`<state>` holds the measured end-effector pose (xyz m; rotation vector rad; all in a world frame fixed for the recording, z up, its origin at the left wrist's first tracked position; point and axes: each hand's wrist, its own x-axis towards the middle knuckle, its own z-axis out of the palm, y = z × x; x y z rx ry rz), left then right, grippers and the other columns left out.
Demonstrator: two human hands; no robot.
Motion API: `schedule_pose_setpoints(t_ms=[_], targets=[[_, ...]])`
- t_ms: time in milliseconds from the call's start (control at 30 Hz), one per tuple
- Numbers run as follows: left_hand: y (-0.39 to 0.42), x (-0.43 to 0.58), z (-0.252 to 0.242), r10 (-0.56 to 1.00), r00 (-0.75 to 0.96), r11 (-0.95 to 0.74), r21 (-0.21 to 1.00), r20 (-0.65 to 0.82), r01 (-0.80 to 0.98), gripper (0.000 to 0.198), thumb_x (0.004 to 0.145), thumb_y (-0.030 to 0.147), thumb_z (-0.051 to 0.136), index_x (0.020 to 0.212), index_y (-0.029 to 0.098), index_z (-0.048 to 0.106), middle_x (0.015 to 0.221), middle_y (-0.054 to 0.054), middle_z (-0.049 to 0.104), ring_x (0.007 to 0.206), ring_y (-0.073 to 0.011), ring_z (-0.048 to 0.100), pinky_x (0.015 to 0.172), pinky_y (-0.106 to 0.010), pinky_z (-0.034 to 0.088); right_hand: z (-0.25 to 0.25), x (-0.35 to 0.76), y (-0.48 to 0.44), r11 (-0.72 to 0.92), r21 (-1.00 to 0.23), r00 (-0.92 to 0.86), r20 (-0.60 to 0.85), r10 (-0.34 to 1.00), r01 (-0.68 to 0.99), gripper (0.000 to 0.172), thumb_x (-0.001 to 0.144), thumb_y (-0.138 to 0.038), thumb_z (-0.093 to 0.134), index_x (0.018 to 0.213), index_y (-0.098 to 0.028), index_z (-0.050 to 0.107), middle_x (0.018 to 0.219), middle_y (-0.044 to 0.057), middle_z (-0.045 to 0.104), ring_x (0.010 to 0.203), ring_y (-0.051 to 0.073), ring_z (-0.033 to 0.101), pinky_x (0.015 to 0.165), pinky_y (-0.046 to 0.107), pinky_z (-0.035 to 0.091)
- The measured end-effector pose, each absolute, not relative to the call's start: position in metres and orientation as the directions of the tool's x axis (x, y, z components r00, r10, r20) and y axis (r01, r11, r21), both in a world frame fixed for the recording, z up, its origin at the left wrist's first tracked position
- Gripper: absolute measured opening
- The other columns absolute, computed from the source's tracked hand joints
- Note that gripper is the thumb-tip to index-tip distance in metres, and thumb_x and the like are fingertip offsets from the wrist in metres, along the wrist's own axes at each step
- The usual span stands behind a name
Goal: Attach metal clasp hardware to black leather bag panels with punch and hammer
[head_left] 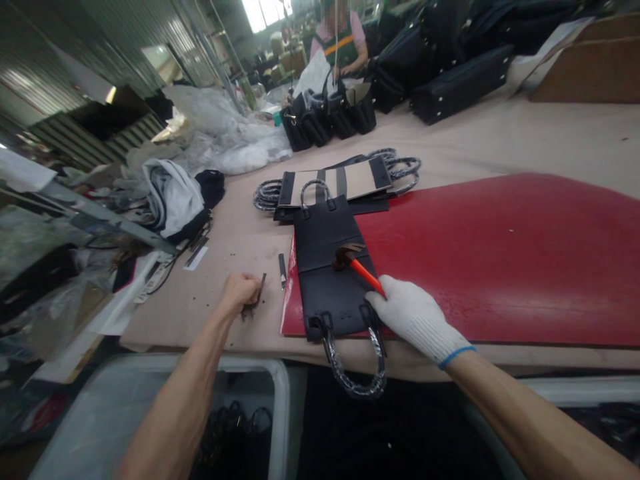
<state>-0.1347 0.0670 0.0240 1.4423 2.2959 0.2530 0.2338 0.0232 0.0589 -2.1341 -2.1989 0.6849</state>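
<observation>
A black bag panel [327,267] with plastic-wrapped handles lies across the left end of a red board [500,260]. My right hand [415,317], in a white knit glove, grips a hammer [367,275] by its orange handle; the dark head is over the panel. To the left, my bare left hand [243,292] is closed at the table, with a thin dark strip [263,288] at its fingers. Small dark bits lie just below that hand. Between the hand and the board is a small dark tool [283,271].
Behind the panel lie stacked bag pieces [350,181] with wrapped handles. Farther back are black bags [327,120] and a person [343,40]. Cloth [173,197] lies at the left. Below the table edge stands a white bin [280,400]; a brown box [590,63] is at the back right.
</observation>
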Motion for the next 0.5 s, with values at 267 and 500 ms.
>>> schedule_pose_setpoints(t_ms=[267,500], targets=[[0.05,-0.115,0.019,0.942,-0.315,0.334,0.232,-0.115,0.914,0.019,0.081,0.027,0.06,0.093,0.018,0.071,0.094,-0.012,0.077,0.091,-0.0261,0.071,0.077,-0.031,0.049,0.06,0.234,0.025,-0.016,-0.307,-0.083,-0.304,0.949,0.952,0.032,0.098,-0.046,0.045,0.102,-0.019,0.062,0.086,0.013,0.071,0.08,0.029,0.07,0.06,0.032,0.036],[0.074,-0.101,0.03,0.946,-0.238,0.29,0.247,-0.218,0.925,0.007,0.074,0.025,0.071,0.072,0.018,0.069,0.08,-0.011,0.076,0.088,-0.0272,0.072,0.076,-0.032,0.049,0.056,0.235,0.027,-0.007,-0.283,-0.082,-0.305,0.949,0.959,0.033,0.098,-0.047,0.043,0.1,-0.02,0.061,0.084,0.012,0.07,0.079,0.028,0.069,0.059,0.031,0.035]])
